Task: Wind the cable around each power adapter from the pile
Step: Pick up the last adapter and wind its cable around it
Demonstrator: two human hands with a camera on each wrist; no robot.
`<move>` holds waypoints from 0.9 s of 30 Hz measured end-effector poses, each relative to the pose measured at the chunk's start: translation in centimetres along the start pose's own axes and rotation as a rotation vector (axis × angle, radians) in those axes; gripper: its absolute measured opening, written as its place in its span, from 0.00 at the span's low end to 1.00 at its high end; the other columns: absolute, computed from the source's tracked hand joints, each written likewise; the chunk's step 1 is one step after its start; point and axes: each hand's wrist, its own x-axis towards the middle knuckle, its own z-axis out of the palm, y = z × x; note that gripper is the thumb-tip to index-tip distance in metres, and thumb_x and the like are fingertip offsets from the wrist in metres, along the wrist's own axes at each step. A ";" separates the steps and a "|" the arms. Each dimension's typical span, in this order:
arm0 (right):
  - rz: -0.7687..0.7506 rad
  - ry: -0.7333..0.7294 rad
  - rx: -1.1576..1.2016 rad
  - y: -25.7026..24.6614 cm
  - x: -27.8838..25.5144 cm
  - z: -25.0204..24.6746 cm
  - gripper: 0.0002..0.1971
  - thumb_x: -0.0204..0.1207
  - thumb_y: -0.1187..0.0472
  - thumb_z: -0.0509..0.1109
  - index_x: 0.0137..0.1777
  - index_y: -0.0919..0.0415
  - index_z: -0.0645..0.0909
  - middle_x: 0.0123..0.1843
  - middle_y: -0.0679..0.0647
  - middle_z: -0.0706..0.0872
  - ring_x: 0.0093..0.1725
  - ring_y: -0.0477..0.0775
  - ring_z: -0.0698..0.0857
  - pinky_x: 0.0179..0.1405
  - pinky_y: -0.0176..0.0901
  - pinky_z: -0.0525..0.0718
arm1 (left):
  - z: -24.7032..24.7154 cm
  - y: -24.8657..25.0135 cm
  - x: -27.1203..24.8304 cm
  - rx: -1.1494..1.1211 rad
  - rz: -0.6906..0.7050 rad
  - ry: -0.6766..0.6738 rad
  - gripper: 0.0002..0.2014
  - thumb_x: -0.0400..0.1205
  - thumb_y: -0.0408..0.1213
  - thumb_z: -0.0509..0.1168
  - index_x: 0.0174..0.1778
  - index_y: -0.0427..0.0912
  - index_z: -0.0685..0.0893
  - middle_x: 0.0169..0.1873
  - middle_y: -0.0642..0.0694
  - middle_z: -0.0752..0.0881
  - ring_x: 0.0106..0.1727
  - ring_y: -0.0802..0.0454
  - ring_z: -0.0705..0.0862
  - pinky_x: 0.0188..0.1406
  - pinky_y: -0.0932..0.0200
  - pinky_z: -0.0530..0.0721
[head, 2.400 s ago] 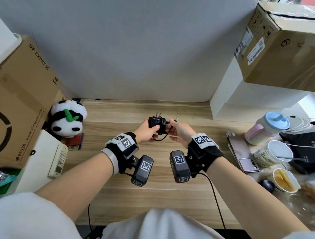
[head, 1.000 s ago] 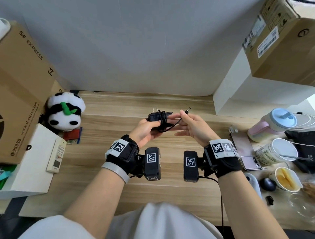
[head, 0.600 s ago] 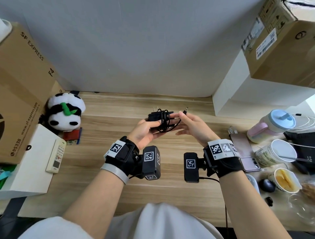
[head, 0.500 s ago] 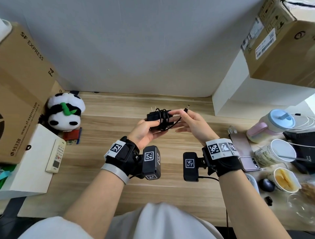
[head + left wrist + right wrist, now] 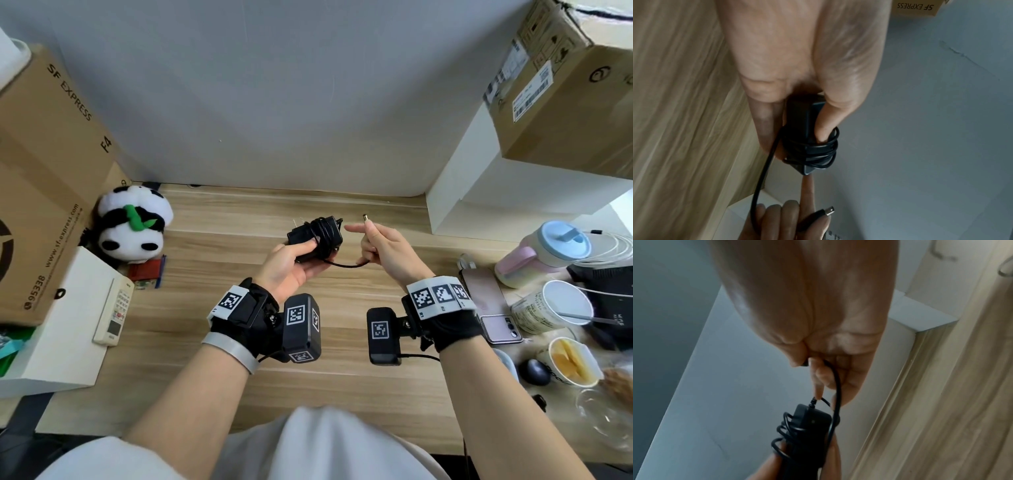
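From the head view, our left hand [image 5: 291, 265] grips the adapter [image 5: 313, 236] above bare desk [image 5: 205, 342], well clear of the wall. Our right hand [image 5: 387, 251] pinches the cable [image 5: 346, 264] near its plug [image 5: 365, 217]. A panda [image 5: 133, 222] and boxes [image 5: 44, 164] hem the left edge; cups [image 5: 555, 308] and a phone [image 5: 486, 301] crowd the right.

At the left wrist, the thumb [image 5: 830, 113] clamps the adapter [image 5: 803, 129], coils wrapped round it.

At the right wrist, fingers [image 5: 818, 378] curl on the cable [image 5: 836, 394], the adapter [image 5: 807, 426] just below.
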 end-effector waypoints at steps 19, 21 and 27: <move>-0.161 0.254 -0.337 -0.4 -0.1 -0.1 0.03 0.72 0.63 0.75 0.44 0.59 0.90 0.38 0.49 0.90 0.37 0.41 0.85 0.42 0.24 0.80 | 0.5 0.7 -0.6 0.096 -0.065 -0.074 0.13 0.84 0.27 0.57 0.64 0.32 0.78 0.54 0.33 0.86 0.49 0.43 0.89 0.48 0.54 0.89; -0.182 0.248 -0.387 -0.5 -0.1 0.1 0.04 0.73 0.64 0.74 0.45 0.59 0.90 0.40 0.48 0.90 0.40 0.37 0.85 0.42 0.21 0.78 | 0.8 0.7 -0.6 0.136 -0.079 -0.080 0.13 0.84 0.26 0.57 0.64 0.32 0.78 0.54 0.33 0.87 0.49 0.42 0.89 0.47 0.54 0.89; -0.198 0.305 -0.347 -0.5 -0.1 0.7 0.02 0.70 0.65 0.77 0.41 0.58 0.89 0.39 0.49 0.90 0.38 0.38 0.86 0.42 0.23 0.80 | 1.2 0.9 -0.6 0.229 -0.109 -0.084 0.14 0.84 0.26 0.58 0.66 0.31 0.77 0.56 0.31 0.85 0.53 0.39 0.87 0.53 0.51 0.87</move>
